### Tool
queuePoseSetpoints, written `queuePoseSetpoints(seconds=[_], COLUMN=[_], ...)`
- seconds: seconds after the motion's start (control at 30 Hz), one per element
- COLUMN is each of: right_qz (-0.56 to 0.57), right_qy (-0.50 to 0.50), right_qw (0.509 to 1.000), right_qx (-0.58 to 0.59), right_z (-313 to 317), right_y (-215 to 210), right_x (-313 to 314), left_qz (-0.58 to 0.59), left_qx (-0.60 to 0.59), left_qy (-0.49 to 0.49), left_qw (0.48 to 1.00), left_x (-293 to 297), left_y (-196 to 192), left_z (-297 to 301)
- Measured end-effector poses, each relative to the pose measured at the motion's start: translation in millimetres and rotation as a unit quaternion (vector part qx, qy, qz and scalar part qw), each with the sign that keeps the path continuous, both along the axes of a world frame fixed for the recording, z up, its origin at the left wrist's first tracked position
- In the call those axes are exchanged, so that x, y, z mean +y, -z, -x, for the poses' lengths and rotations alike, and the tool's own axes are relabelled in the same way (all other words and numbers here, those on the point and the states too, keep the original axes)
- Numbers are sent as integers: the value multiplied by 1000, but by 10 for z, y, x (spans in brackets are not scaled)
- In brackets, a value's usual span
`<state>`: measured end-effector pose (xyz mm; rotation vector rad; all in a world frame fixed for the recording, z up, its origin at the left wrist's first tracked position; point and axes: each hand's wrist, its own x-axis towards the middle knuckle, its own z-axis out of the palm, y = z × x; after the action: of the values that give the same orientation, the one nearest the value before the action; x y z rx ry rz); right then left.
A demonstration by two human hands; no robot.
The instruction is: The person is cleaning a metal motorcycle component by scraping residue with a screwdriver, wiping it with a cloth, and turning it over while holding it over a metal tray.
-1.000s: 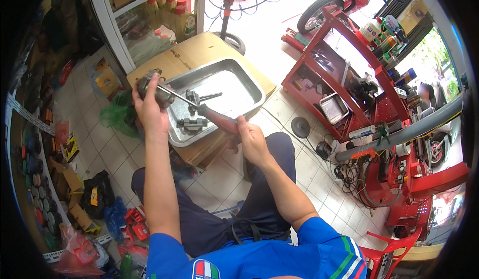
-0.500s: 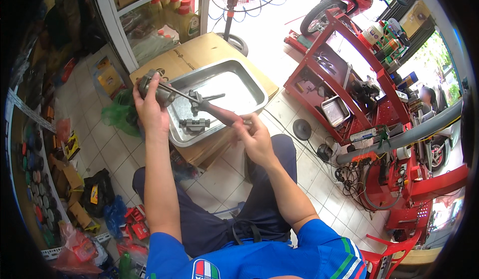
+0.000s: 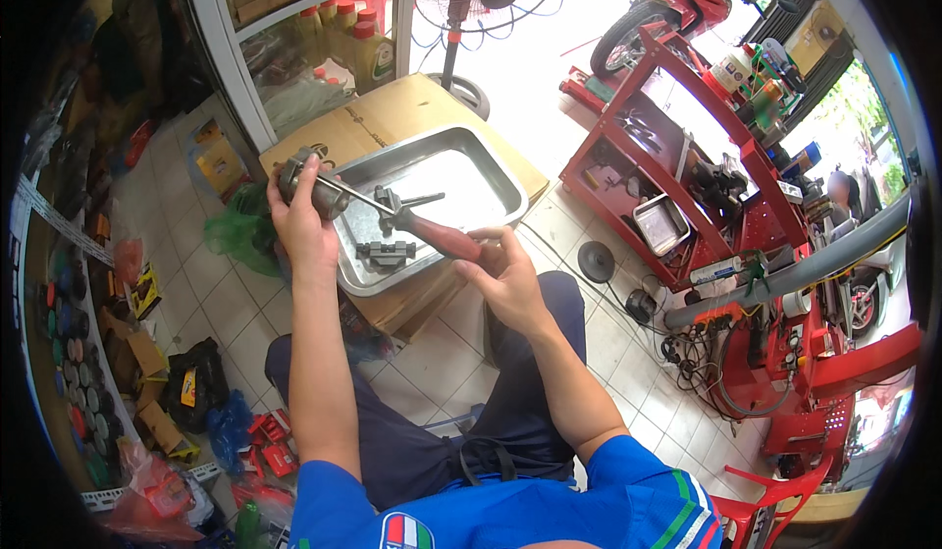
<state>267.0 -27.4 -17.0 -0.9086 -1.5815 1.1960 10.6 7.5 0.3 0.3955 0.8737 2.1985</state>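
My left hand [image 3: 306,217] is wrapped round a dark grey, roughly cylindrical metal part [image 3: 322,196] above the left side of a shallow metal tray [image 3: 505,171]. A screwdriver [image 3: 442,237] with a dark red handle slants over the tray. My right hand [image 3: 505,279] holds the butt of its handle between thumb and fingers. The shaft reaches up to the metal part beside my left thumb; exactly where its tip sits, I cannot tell. Beneath it in the tray lie a dark metal piece with a rod [image 3: 417,199] and a small dark metal block [image 3: 386,253].
The tray rests on a cardboard box [image 3: 363,122] beside a glass-fronted cabinet [image 3: 221,44] and a standing fan [image 3: 456,19]. To the right stand a red metal rack [image 3: 628,98] and a cluster of cables [image 3: 692,353]. Bags and small packages lie on the floor at left.
The whole view has shifted slightly. My right hand, blurred before, now shows sharply at the handle's end, and the handle is clearer. My left hand keeps its hold on the metal part.
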Motion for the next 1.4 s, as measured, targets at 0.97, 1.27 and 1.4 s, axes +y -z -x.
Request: queuePoseSetpoints(seconds=[0.97, 1.27, 1.4], right_qz=[-15, 79, 32], right_qy=[41, 20, 4], right_qw=[999, 991, 996], right_qx=[28, -108, -87], right_z=[119, -20, -21], right_y=[-58, -49, -102], right_x=[-52, 7, 13], left_qz=[0, 10, 7], left_qx=[-13, 24, 17], left_qy=[13, 2, -8], left_qw=[1000, 1000, 1000], left_x=[67, 75, 49], left_y=[125, 121, 76], left_z=[78, 30, 35])
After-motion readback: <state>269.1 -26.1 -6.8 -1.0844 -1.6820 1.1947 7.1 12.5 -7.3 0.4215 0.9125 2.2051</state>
